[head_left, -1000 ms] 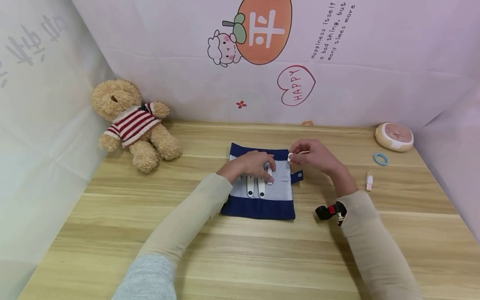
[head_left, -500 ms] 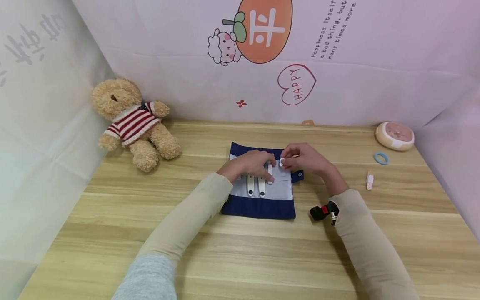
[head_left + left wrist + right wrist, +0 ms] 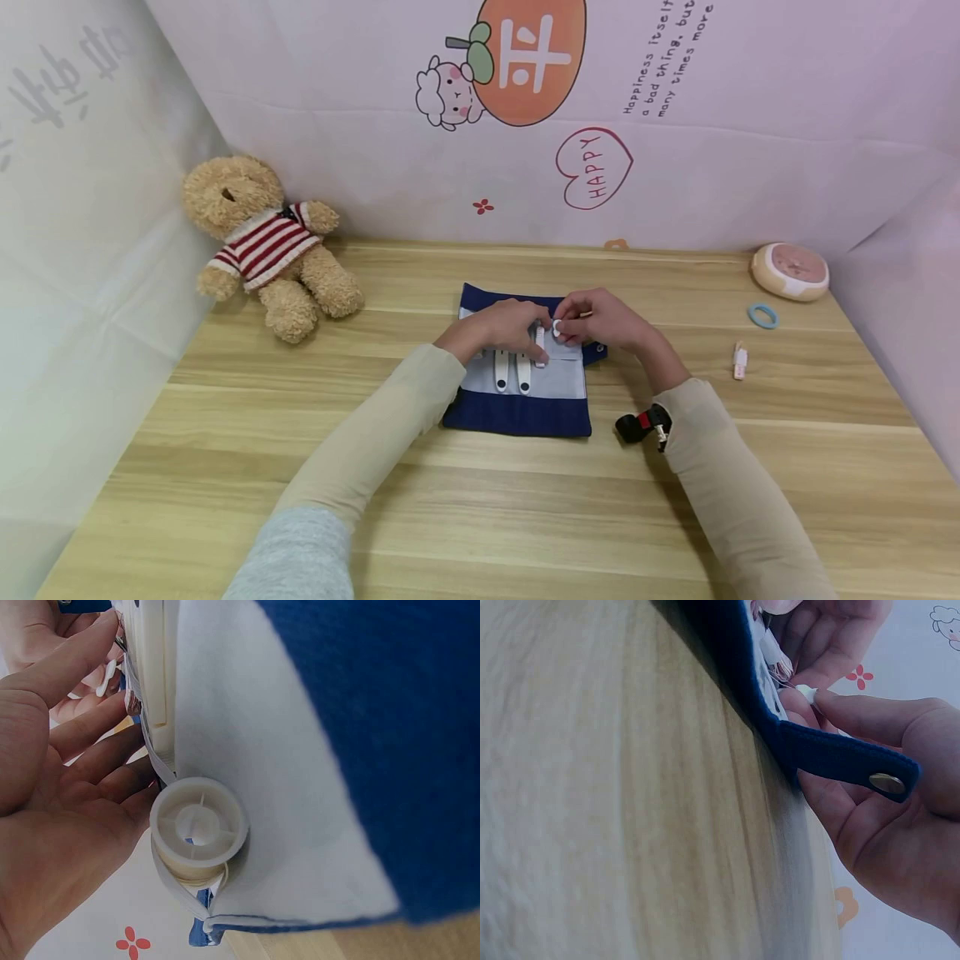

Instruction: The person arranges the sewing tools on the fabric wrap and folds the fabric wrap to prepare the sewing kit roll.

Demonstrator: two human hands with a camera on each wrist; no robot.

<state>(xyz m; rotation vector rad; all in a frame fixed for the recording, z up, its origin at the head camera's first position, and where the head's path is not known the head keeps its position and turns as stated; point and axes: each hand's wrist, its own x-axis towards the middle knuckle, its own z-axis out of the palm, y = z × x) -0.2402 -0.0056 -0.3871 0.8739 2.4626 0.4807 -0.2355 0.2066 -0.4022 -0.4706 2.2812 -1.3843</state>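
Observation:
A navy sewing kit pouch [image 3: 517, 417] with a pale lining lies unfolded on the table. My left hand [image 3: 506, 327] rests over its upper part, thumb and fingers spread around a white-banded thread bundle [image 3: 540, 346]; its fingertips touch the pouch. Just right of it, my right hand [image 3: 600, 319] pinches a small white round-ended piece [image 3: 557, 328] between thumb and finger, its exact kind unclear. Two white handled tools with black dots [image 3: 501, 373] sit side by side in the lining. A spool [image 3: 199, 821] sits in an elastic loop in the left wrist view.
A teddy bear [image 3: 262, 242] in a striped jumper sits back left. Toward the right lie a blue ring [image 3: 763, 316], another white-banded bundle [image 3: 739, 362] and a round pink-topped object [image 3: 791, 271]. The pouch's snap strap [image 3: 847, 761] sticks out beside my right hand.
My right hand has moved left with the small white piece, from the pouch's right edge to close beside my left hand. The left hand has stayed in place.

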